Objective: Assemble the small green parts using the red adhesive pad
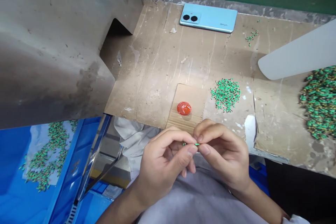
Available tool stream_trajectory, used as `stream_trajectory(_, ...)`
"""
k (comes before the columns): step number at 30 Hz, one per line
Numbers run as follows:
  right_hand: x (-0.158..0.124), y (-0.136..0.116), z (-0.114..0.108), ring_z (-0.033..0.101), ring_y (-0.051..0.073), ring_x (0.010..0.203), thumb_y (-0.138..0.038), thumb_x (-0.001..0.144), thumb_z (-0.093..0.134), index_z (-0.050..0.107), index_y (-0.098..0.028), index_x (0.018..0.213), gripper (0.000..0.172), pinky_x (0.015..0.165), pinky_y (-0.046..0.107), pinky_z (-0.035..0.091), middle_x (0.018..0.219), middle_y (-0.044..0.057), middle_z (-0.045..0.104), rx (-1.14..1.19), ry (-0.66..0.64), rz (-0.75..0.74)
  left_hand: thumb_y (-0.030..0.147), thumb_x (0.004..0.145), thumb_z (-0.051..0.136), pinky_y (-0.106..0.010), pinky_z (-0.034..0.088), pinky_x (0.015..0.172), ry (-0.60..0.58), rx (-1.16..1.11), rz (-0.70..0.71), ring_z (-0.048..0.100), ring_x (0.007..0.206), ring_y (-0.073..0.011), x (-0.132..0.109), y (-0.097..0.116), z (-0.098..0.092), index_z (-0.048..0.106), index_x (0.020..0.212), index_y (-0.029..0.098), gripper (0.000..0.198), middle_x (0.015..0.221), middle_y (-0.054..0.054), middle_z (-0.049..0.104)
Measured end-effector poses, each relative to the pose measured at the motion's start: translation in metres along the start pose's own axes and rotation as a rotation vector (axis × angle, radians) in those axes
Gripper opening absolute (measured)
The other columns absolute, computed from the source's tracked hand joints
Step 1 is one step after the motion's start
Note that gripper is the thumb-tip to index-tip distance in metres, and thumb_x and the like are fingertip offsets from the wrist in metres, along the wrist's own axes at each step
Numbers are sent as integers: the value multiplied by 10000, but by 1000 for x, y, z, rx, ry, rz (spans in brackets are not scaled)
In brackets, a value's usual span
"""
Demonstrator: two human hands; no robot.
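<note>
We had a small green piece (197, 144) pinched between the fingertips of our left hand (165, 159) and right hand (227, 154), near the front edge of the counter (157, 59). We judged the step to be fine, two-handed work, and the next move seemed to call for a steady pinch. The piece's long axis ran roughly sideways, hand to hand (which end led, we couldn't tell).

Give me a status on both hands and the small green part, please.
Left hand and right hand close together, both pinching. Small green part held where they meet. Red dish on cardboard piece just beyond, not in the way.
</note>
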State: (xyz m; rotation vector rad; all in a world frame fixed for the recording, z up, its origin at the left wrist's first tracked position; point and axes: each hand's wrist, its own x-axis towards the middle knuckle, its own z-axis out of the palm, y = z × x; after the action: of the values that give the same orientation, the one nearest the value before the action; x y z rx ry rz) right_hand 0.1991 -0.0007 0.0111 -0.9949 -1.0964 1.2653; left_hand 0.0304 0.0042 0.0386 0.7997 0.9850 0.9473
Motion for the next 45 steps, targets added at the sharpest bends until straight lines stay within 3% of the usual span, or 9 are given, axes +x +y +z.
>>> stream_trajectory(7,-1,-7,4,624,121,584,-376,1059,814,730,-219,876,255,564,251,553,768,4,736,243,-78,290,276,1010,871,-99,519,457,-7,-67,-73,639,452,-65,0,-4,-5,828,987,197,93,621,27,733)
stream_trajectory(12,1,-8,5,590,130,503,-412,1055,810,716,-228,899,259,486,264,503,729,2,756,360,-139,427,225,1000,869,-101,521,457,12,-63,-87,671,481,-71,2,-3,-8,834,971,206,50,668,30,743)
stream_trajectory(16,3,-5,2,644,142,544,-415,1045,815,727,-223,890,262,544,278,573,737,8,765,343,-164,457,186,1012,841,-98,524,463,6,-26,-42,699,512,-61,2,-5,-9,840,967,216,53,775,31,736)
stream_trajectory(23,6,-1,-7,610,140,605,-453,1012,856,780,-237,868,270,526,244,505,698,-13,667,-5,-94,308,163,1022,818,-103,560,510,22,112,48,716,561,-53,4,-7,-13,872,977,237,102,889,10,755)
stream_trajectory(28,14,10,-19,608,142,627,-224,1055,769,775,-256,956,104,541,272,463,781,-5,695,-388,54,-15,167,1014,836,-125,612,536,86,71,87,754,620,-86,10,-12,-15,912,1061,261,129,902,-11,788)
stream_trajectory(32,21,24,-30,591,156,655,-146,1050,726,739,-249,1011,111,572,317,442,821,7,683,-710,112,-178,169,1059,790,-134,670,628,121,55,93,786,698,-78,10,-17,-21,908,1185,334,239,1018,0,775)
stream_trajectory(38,27,27,-31,617,145,638,-113,1026,729,716,-239,1014,127,543,293,454,807,5,708,-802,39,-262,144,1096,730,-154,699,701,176,122,94,811,787,-85,9,-23,-30,883,1237,359,299,1088,12,744)
stream_trajectory(45,31,27,-28,626,128,608,-76,1004,750,709,-224,1011,155,504,257,441,775,-8,710,-814,-28,-334,107,1035,796,-111,658,824,209,248,236,793,900,-89,12,-23,-33,880,1140,291,228,1023,10,810)
